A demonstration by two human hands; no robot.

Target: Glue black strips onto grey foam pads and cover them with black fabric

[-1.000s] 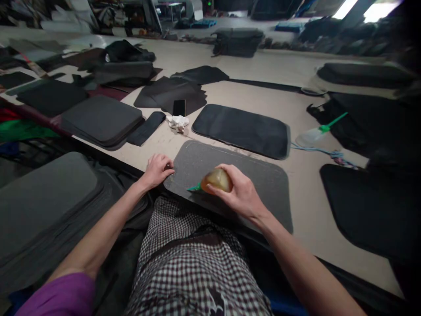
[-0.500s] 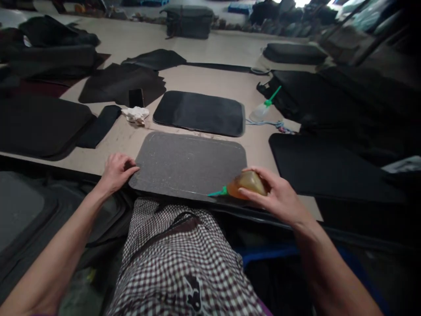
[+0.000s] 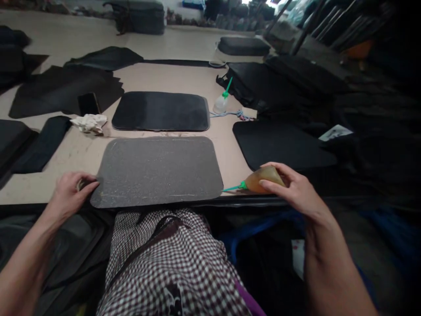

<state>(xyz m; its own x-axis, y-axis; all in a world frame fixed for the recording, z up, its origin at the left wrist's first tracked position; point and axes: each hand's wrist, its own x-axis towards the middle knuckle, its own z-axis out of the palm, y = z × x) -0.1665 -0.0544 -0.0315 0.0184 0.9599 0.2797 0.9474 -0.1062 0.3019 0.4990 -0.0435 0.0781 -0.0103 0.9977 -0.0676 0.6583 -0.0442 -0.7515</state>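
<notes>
A grey rounded-corner panel (image 3: pixel 158 171) lies flat at the table's front edge. My left hand (image 3: pixel 73 188) pinches its left edge near the front corner, thumb on top. In my right hand (image 3: pixel 292 186) is a squeeze bottle (image 3: pixel 263 179) of amber liquid, tipped on its side. The bottle's green nozzle points left, and its tip is at the panel's front right corner. Behind the grey panel lies a black rounded panel (image 3: pixel 161 110).
A second squeeze bottle (image 3: pixel 221 103) stands behind, beside a blue cord (image 3: pixel 230 114). Crumpled white cloth (image 3: pixel 89 123) and a phone (image 3: pixel 88 104) lie to the left. Black panels (image 3: pixel 283 145) lie on the right, and dark sheets (image 3: pixel 62 90) at the back left.
The bottle's nozzle has moved right along the panel's front edge to its right corner. My left hand still grips the left edge. The camera view has turned rightward.
</notes>
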